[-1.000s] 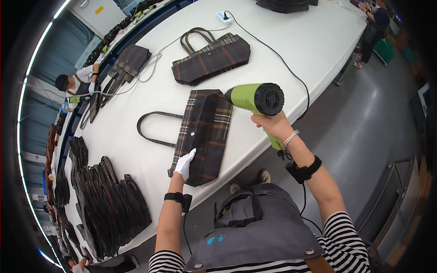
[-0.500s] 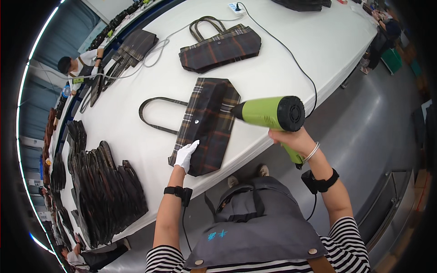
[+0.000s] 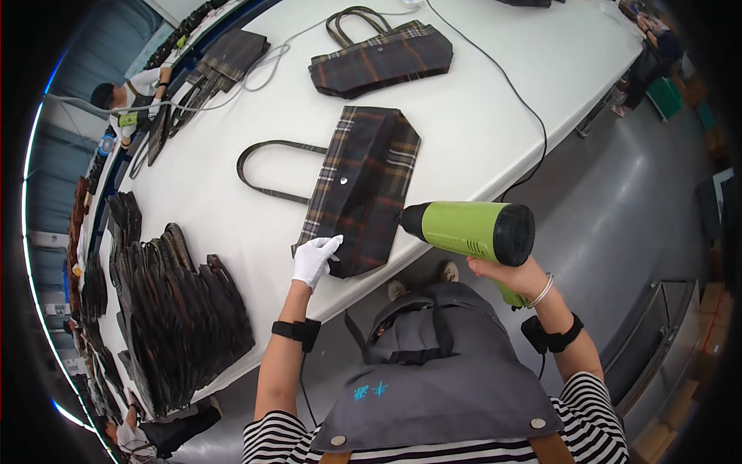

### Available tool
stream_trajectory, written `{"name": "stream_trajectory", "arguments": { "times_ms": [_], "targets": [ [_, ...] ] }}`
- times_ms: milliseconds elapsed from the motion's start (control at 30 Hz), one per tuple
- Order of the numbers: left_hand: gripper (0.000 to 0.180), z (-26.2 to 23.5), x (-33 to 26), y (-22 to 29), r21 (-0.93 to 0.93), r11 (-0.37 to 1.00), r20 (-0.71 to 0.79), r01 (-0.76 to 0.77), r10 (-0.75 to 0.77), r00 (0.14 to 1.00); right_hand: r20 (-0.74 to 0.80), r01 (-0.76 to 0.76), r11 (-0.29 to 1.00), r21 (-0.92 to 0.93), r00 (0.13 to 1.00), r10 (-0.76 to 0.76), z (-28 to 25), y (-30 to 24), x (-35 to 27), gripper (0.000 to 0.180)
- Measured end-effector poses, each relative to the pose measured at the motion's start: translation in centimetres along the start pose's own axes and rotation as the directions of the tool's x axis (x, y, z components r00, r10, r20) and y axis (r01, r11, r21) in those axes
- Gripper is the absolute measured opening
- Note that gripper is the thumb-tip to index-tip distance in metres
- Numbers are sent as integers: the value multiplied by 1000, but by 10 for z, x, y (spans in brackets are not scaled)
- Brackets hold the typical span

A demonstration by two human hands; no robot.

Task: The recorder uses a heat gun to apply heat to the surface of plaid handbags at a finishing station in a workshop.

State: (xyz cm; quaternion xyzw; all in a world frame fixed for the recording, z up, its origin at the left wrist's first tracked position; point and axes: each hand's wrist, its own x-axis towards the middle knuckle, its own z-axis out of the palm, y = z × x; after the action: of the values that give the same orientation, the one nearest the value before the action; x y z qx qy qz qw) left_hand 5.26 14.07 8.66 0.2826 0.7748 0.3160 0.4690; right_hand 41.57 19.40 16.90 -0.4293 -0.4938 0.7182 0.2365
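White-gloved left hand [image 3: 314, 261] pins the near corner of the flat dark plaid fabric tote bag [image 3: 362, 185] on the white bench [image 3: 495, 69], right hand [image 3: 510, 277] clasps the green heat gun [image 3: 471, 230] at its edge; likely mid-treatment, finished stack [image 3: 182, 317] beside.

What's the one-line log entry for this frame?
left hand: gloved, pressing near corner of plaid tote bag | right hand: gripping green heat gun, nozzle at bag edge | surface: white table

Bag workshop: long white worktable [image 3: 232, 224] w/ stacked plaid totes [image 3: 174, 317].
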Motion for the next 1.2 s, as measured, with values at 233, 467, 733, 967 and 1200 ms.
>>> {"name": "stream_trajectory", "arguments": {
  "times_ms": [233, 467, 733, 967, 1200],
  "targets": [
    [35, -5, 10, 0, 0, 1000, 77, 24, -23, 997, 85, 182, 969, -167, 982, -170, 30, 3, -18, 41],
    [44, 27, 6, -7, 517, 604, -35, -606, 723, 690, -252, 76, 996, -44, 964, -85, 8, 1, -6, 23],
    [62, 99, -25, -24, 853, -40, 428, -520, 623, 654, -440, 153, 985, -81, 881, -173, -35, -36, -14, 19],
    [39, 38, -29, -17, 598, 253, 163, -760, 891, 424, -499, 333, 942, -29, 812, -302, -71, -44, -19, 24],
    [29, -33, -46, 92, 15, 784, -875, -621, 311, 372, -462, 374, 927, 18, 826, -324, -88, -47, -10, 25]
  ]
}}
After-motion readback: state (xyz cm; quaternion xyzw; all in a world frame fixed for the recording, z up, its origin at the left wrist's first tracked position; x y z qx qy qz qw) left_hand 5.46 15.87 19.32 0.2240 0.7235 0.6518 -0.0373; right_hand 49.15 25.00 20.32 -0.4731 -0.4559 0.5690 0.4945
